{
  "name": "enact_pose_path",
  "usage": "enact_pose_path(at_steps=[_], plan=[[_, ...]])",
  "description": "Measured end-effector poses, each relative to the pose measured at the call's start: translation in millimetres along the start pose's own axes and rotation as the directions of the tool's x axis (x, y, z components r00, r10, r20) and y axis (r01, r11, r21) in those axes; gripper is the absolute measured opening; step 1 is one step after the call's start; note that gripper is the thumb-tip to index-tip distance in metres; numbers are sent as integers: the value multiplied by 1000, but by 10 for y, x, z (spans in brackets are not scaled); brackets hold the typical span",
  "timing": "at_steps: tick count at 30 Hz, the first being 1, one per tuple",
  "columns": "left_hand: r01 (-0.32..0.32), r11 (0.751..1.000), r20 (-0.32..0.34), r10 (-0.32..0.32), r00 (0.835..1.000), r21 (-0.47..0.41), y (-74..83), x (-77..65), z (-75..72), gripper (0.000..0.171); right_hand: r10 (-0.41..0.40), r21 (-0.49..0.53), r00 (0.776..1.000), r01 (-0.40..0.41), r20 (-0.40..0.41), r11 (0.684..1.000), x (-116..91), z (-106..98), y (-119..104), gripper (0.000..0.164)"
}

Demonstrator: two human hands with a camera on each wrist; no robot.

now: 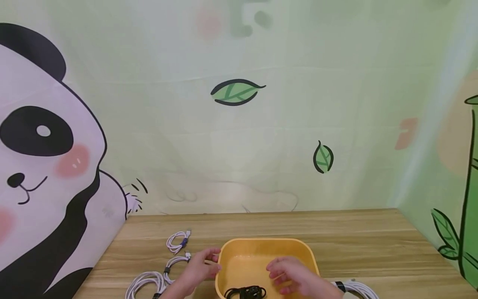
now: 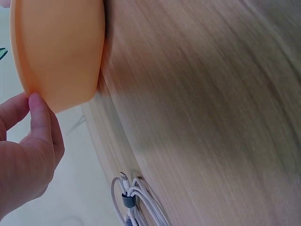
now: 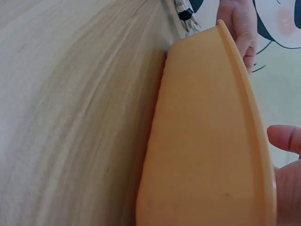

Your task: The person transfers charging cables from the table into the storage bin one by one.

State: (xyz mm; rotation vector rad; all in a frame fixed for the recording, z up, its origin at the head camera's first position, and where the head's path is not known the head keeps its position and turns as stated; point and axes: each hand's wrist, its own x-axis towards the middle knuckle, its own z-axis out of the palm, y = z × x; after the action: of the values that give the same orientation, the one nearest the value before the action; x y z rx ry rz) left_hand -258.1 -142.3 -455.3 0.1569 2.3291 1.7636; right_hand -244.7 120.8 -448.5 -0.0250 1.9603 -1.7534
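Note:
A yellow plastic bin (image 1: 267, 241) stands on the wooden table, and a bundled black cable (image 1: 252, 292) lies inside at its near side. My left hand (image 1: 201, 268) is at the bin's left rim. In the left wrist view, the thumb and fingertips of this hand (image 2: 28, 150) pinch the rim's edge. Over the bin's right half hovers my right hand (image 1: 293, 274), fingers loosely bent, with nothing seen in its grasp. The right wrist view shows the bin's outer wall (image 3: 202, 122), with part of the right hand (image 3: 288, 188) beyond the rim.
Left of the bin lie a small white cable coil (image 1: 175, 243), another white cable (image 1: 173, 265) and a larger white coil (image 1: 145, 282), each strapped. A further white coil (image 1: 360, 288) lies at the right, beside my forearm. A printed curtain (image 1: 276, 145) hangs behind the table (image 1: 373, 249).

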Motion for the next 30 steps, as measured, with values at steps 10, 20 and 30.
enact_pose_path(at_steps=[10,20,30], plan=[[2,1000,6,-2,1000,-6,-2,1,-7,47,-22,-22,999,23,47,999,-57,-128,-115,32],[3,1000,6,-3,1000,-7,8,-5,-8,47,-51,-26,997,53,64,998,-144,-242,-212,28],[13,1000,10,-13,1000,-21,15,-7,-12,47,-29,-18,998,30,61,999,-191,-344,-291,31]])
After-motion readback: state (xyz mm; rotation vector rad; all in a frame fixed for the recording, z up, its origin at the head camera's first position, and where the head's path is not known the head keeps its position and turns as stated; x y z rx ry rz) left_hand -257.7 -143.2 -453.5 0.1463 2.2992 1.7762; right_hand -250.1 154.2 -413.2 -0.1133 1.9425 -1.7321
